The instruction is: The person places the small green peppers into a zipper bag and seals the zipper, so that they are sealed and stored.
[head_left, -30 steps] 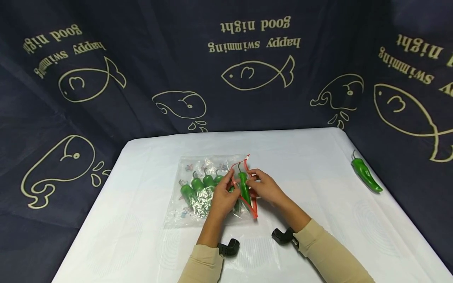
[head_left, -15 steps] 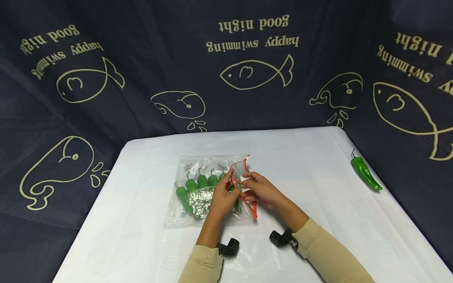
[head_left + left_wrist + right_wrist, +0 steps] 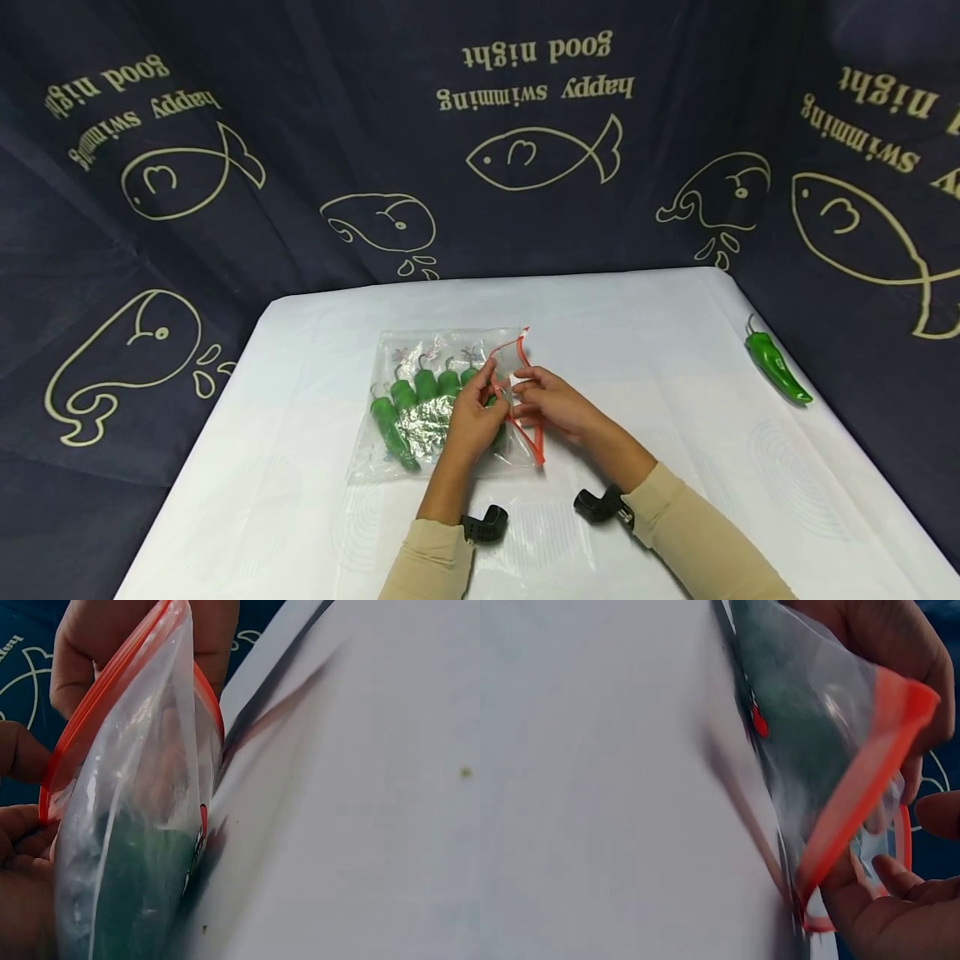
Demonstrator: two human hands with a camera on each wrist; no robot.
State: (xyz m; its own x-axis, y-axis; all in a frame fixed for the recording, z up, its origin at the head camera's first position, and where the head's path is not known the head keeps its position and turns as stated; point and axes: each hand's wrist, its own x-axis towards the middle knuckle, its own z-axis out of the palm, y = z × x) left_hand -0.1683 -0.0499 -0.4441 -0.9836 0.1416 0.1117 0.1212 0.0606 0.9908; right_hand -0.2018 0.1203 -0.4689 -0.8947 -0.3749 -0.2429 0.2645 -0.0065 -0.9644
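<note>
Fingers of both hands sit at the red zip rim (image 3: 517,392) of a clear plastic bag (image 3: 427,408). Left hand (image 3: 472,417) pinches the near-left lip of the mouth; right hand (image 3: 551,404) pinches the opposite lip, so the mouth stands parted between them. Left wrist view shows the rim (image 3: 112,682) arched up, with fingers curled behind it; right wrist view shows the same rim (image 3: 862,780), with fingertips (image 3: 892,874) under it.

Bag lies flat on the white table (image 3: 637,350), with its mouth at the right end, toward the hands, and its body running left. Inside: a row of green peppers (image 3: 420,396) side by side, stems pointing away from the person, with something silvery and crinkled beside them.

One loose green pepper (image 3: 776,371) lies well apart at the table's right edge, long axis slanting toward the near right, stem at the far end. Right hand is the nearer.

Dark cloth with printed fish and whales (image 3: 540,154) hangs behind.
</note>
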